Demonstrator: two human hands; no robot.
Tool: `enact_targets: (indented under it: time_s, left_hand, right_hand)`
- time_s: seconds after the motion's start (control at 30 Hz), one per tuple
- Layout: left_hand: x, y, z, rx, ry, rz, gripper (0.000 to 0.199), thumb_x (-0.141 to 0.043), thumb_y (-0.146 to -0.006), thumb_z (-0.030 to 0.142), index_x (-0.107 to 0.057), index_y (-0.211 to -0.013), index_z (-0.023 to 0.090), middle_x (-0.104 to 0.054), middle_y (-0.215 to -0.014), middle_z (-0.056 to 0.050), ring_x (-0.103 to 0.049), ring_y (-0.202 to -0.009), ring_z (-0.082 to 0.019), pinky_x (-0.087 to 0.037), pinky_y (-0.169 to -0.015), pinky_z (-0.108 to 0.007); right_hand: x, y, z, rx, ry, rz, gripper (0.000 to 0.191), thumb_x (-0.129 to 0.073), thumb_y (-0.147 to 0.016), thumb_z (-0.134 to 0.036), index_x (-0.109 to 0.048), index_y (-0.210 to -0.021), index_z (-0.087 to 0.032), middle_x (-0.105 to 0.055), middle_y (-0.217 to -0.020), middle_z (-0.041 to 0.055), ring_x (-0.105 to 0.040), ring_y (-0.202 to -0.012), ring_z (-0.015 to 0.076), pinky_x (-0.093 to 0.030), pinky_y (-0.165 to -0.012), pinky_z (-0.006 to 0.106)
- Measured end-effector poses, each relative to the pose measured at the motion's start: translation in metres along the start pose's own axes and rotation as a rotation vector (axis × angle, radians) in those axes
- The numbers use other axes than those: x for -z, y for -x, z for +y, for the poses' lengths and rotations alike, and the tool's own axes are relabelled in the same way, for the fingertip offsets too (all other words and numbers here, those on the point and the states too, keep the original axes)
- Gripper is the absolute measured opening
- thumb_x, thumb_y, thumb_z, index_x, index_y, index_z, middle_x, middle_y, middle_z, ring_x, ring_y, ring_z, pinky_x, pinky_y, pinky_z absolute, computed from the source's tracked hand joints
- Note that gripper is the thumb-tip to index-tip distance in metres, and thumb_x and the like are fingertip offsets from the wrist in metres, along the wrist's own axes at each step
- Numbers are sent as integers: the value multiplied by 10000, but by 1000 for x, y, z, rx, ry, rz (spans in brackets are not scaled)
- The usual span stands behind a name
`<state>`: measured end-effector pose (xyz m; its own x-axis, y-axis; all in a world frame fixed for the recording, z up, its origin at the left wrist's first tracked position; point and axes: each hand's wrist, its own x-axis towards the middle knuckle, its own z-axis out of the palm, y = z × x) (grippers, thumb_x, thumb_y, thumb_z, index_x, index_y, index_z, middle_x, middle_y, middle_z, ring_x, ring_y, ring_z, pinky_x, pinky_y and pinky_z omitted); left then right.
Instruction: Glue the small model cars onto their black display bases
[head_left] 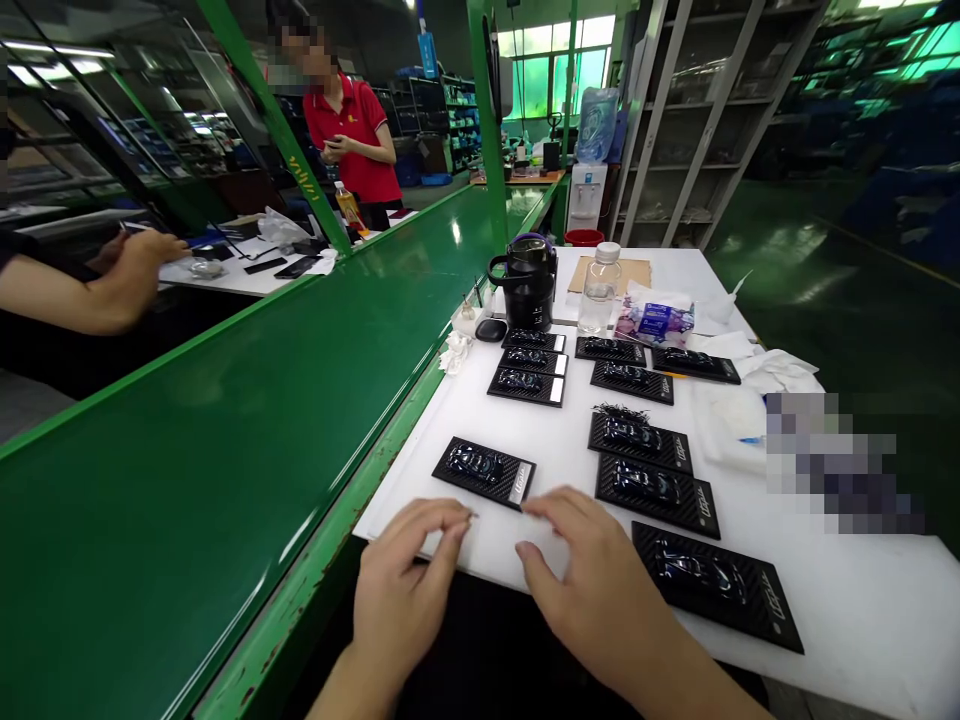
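Near the front edge of the white table, my left hand (409, 565) pinches something tiny and dark at its fingertips, too small to name. My right hand (577, 575) has thumb and fingers apart, its fingertips beside the lower right corner of a black plaque (469, 468). That plaque carries a dark model car and a white label strip with script lettering. Several similar plaques stand to the right, the closest one (765, 590) beside my right forearm. Three smaller-looking ones with white labels (525, 385) lie farther back on the left.
A black jug (529, 285), a clear bottle (600, 290) and a tissue pack (656, 318) stand at the back of the table (420, 490). Left runs a green conveyor (247, 370). Across it are a person in red (360, 140) and another person's arm (90, 290).
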<state>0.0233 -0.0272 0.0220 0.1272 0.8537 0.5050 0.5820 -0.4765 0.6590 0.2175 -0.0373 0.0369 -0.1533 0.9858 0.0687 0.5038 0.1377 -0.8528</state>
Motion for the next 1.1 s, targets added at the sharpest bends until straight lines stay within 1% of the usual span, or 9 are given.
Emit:
enact_targets:
  time_s: [0.07,0.1,0.17,0.3,0.5,0.63,0.9,1.03,1.1]
  left_hand:
    - [-3,-14,-16,-75,-150,32,124,-556,-933,152,-667,-967,195,-730,-967,-44,-680,-911,-185,-523,-848,-321]
    - [-6,-20,-23,-113,-198,24,138,-540,-943,153,-664,-990,191,-731,-985,-52,-674,-930,-193,-522,-866,-343]
    - [-14,-29,-32,-163,-250,-3,156,-520,-951,149,-661,-1001,190,-734,-1017,-60,-661,-958,-205,-524,-884,-379]
    - [-27,-32,-37,-191,-266,-18,124,-566,-921,152,-677,-944,205,-745,-1042,-50,-642,-985,-231,-514,-907,-439]
    - [-28,-30,-38,-214,-296,19,115,-596,-893,148,-690,-905,214,-733,-1113,-53,-626,-1080,-243,-501,-965,-458]
    - [-27,-32,-37,-212,-293,13,122,-599,-880,139,-697,-871,210,-733,-1112,-54,-632,-1080,-241,-508,-959,-450]
    - [-28,-30,-37,-144,-248,-7,134,-584,-882,151,-701,-868,214,-699,-1175,-65,-622,-1103,-237,-504,-986,-450]
    - [-24,-37,-38,54,-187,-57,85,-603,-859,248,-683,-858,222,-597,-1325,-77,-514,-1250,-277,-414,-1086,-510]
    - [-21,-44,-42,168,-162,-100,136,-640,-807,318,-673,-905,230,-557,-1375,-76,-456,-1304,-306,-349,-1128,-547]
  right_hand:
    - [-13,-12,7,147,241,111,514,-588,-815,-154,-556,-1327,-129,-539,-1338,185,-467,-1269,344,-406,-1068,536]
    - [-19,-18,11,185,314,123,573,-585,-814,-140,-504,-1381,-109,-487,-1395,204,-413,-1320,359,-382,-1094,550]
    - [-29,-26,17,214,382,111,564,-563,-822,-121,-487,-1379,-76,-508,-1352,216,-435,-1289,353,-403,-1084,546]
    - [-35,-29,23,244,351,96,437,-538,-835,-114,-549,-1272,-97,-589,-1155,162,-519,-1113,304,-468,-1009,524]
    - [-30,-25,24,276,307,93,469,-554,-843,-114,-543,-1311,-131,-546,-1265,159,-486,-1164,294,-447,-1046,516]
    - [-29,-25,23,288,303,68,476,-546,-843,-88,-553,-1315,-151,-548,-1270,147,-495,-1155,278,-457,-1041,493]
    - [-30,-25,22,308,334,69,452,-533,-854,-89,-594,-1296,-162,-560,-1249,143,-499,-1135,277,-451,-1038,482]
    - [-32,-24,23,324,402,68,463,-515,-871,-110,-582,-1328,-139,-544,-1274,167,-488,-1153,290,-434,-1052,499]
    - [-34,-24,23,339,448,68,481,-510,-884,-134,-557,-1363,-125,-527,-1305,185,-473,-1181,304,-414,-1068,514]
